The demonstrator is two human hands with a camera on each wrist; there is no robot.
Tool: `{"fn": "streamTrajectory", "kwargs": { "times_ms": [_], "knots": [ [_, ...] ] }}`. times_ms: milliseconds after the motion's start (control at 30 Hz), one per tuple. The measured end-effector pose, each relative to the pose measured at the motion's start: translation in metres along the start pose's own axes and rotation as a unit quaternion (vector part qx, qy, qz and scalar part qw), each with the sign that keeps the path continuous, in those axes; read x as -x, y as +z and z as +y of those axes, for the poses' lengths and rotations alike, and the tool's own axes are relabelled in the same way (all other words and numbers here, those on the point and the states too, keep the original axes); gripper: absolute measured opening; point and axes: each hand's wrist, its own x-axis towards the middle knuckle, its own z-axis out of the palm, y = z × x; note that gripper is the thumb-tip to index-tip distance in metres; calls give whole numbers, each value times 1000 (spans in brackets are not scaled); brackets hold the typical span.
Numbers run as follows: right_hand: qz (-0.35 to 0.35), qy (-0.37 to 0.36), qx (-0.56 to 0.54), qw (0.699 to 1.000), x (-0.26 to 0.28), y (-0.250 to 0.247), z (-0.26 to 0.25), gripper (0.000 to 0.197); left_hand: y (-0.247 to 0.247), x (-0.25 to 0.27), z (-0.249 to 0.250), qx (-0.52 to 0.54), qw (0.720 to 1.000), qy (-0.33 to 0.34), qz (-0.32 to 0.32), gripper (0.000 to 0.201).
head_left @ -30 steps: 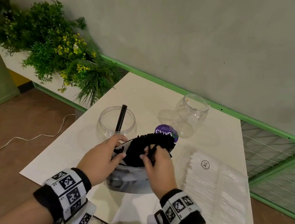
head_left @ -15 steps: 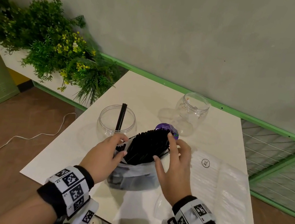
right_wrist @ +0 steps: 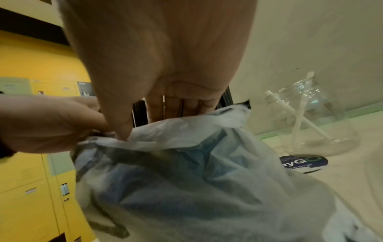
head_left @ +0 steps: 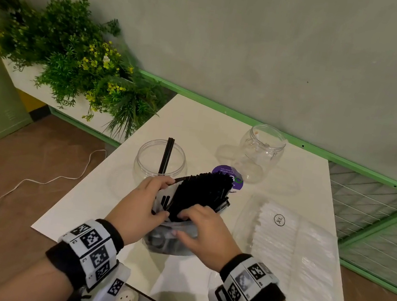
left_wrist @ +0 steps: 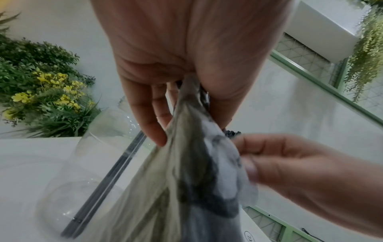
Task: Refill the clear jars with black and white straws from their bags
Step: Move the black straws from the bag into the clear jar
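Observation:
A thin plastic bag of black straws stands at the table's near middle. My left hand grips the bag's left rim. My right hand pinches the near rim, thumb outside and fingers curled inside against the straws. Just behind my left hand is a clear jar with a few black straws leaning in it. A second clear jar, further back right, holds a couple of white straws. A flat clear bag of white straws lies to the right.
A round purple sticker lies on the white table between the jars. Green plants stand off the table's left edge, a wire fence off its right. A white cable runs over the floor.
My right hand was open over the straw tips half a second ago; it has drawn back toward me and closed on the bag's near rim. The left hand keeps its hold.

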Motion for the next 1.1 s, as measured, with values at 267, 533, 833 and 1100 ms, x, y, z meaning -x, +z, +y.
{"fn": "streamTrajectory", "kwargs": {
  "times_ms": [267, 533, 833, 1100],
  "knots": [
    [-24, 8, 118, 993, 2, 19, -1, 42, -4, 10, -2, 3, 989, -143, 26, 47],
    [65, -27, 97, 993, 7, 37, 6, 33, -14, 7, 5, 270, 932, -244, 16, 27],
    [87, -47, 88, 991, 13, 37, 1, 22, -14, 8, 8, 333, 906, -262, 4, 37],
    [106, -38, 75, 991, 18, 38, 3, 28, -7, 11, 0, 397, 858, -326, -10, 36]
  ]
}}
